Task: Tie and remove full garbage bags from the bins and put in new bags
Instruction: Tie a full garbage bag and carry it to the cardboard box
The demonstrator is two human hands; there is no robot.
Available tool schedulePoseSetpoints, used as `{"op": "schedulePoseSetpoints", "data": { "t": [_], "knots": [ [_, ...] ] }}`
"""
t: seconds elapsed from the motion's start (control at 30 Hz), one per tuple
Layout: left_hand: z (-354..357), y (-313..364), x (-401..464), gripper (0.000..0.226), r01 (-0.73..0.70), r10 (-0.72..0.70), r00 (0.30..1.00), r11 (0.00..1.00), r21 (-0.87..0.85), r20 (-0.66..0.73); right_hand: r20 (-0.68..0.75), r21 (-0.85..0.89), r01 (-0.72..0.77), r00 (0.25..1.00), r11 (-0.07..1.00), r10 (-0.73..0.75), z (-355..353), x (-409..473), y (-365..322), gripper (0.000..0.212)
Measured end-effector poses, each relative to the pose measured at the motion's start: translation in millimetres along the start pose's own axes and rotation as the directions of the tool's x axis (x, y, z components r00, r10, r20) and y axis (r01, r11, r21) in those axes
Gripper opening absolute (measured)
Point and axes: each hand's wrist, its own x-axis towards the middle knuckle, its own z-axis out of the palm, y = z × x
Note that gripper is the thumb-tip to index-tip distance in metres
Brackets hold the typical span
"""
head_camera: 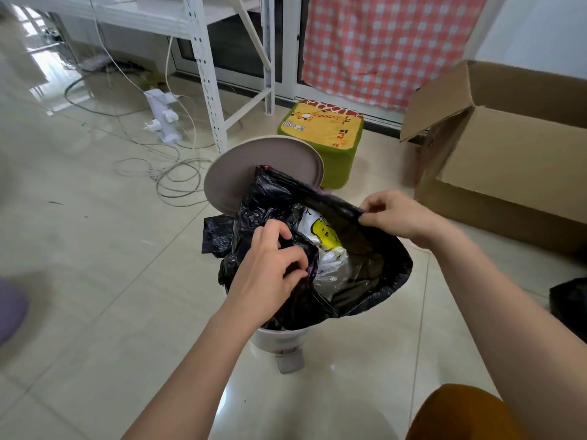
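The left hand [270, 265] has its fingers curled into the near-left edge of the black garbage bag [365, 281], bunching the plastic into a gathered fold, while the right hand [394, 215] pinches the far-right edge between thumb and fingertips and holds it up. Both grips look meant to free the bag's mouth from the bin's rim and draw it together for tying — the opening is wide yet, with a white bag printed in yellow [320, 231] and clear plastic showing inside. Both forearms reach forward and down from the lower corners of the view, the left wrist bent over the bag, the right lifted a little higher and farther out. The bag sits in a pale pedal bin [279, 339] whose round lid [241, 173] stands tipped up behind, probably kept open so the bag can come straight out. Just beyond is a green and yellow stool [320, 134]; to the right an open cardboard box [508, 173], and at the right edge another dark bag [568, 306] lies on the tiled floor [95, 249].
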Motion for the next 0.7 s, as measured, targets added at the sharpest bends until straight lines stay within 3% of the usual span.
{"op": "schedulePoseSetpoints", "data": {
  "t": [0.07,0.13,0.23,0.37,0.43,0.5,0.57,0.63,0.7],
  "knots": [
    [1.4,-0.3,0.9,0.032,0.001,-0.001,1.000,1.000,-0.021,0.017,0.148,-0.103,-0.024,0.988,0.994,0.039,-6.2,-8.6,2.2,0.007],
    [2.4,-0.4,1.2,0.046,-0.006,0.007,0.999,1.000,-0.003,0.049,0.196,-0.115,-0.020,0.980,0.993,0.042,-8.5,-9.2,2.0,0.022],
    [3.1,0.8,-0.1,0.054,-0.016,0.014,0.999,0.999,0.051,0.045,0.053,0.019,0.060,0.997,0.998,-0.061,-2.4,2.7,-5.9,0.050],
    [3.5,5.8,-2.9,0.076,-0.007,0.007,1.000,0.996,0.085,0.005,-0.022,0.107,0.198,0.980,0.974,-0.197,22.0,26.2,-13.8,0.053],
    [4.3,8.1,-3.5,0.068,-0.026,0.025,1.000,0.995,0.095,0.011,-0.087,0.056,0.254,0.965,0.966,-0.249,30.3,35.1,-12.5,0.040],
    [4.7,9.5,-2.5,0.038,-0.038,0.037,0.999,0.995,0.093,0.018,-0.161,0.007,0.266,0.952,0.964,-0.262,32.6,38.8,-8.1,0.026],
    [3.6,10.3,-0.6,0.018,-0.030,0.030,0.999,0.999,0.043,0.015,-0.199,0.031,0.263,0.947,0.964,-0.251,31.2,37.1,-1.6,0.028],
    [-0.3,10.0,1.9,0.013,0.004,-0.005,1.000,0.998,-0.068,-0.014,-0.201,0.094,0.258,0.951,0.962,-0.236,29.4,32.2,5.9,0.029],
    [-6.9,10.3,4.2,0.013,0.043,-0.053,0.997,0.981,-0.189,-0.049,-0.193,0.183,0.259,0.955,0.948,-0.224,29.5,27.1,11.3,0.015]
  ]
}}
